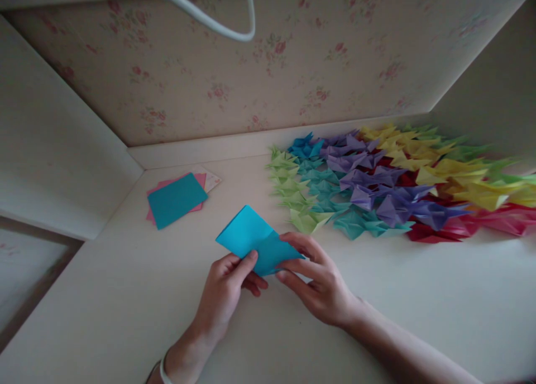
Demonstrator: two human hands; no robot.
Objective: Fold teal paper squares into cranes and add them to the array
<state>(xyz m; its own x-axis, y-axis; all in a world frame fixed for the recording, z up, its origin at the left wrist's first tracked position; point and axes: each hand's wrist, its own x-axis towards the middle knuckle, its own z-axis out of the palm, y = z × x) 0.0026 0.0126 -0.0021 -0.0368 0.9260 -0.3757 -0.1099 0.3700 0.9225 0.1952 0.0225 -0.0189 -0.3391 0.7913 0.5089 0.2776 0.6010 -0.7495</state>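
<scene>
A bright blue sheet of origami paper (251,230), partly folded, is held up over the white table between both hands. My left hand (228,281) is closed on its lower left edge, thumb on top and fingers underneath. At the right side, my right hand (316,278) grips the paper's lower right corner between thumb and fingers. A crease or fold line runs across the sheet, its right part looking darker. The underside of the paper is hidden.
Rows of folded paper cranes (355,177) in several colours cover the back right of the table (146,294). A stack of teal and pink paper (178,200) lies at the back left. A white cable (209,24) hangs before the flowered wall (285,77).
</scene>
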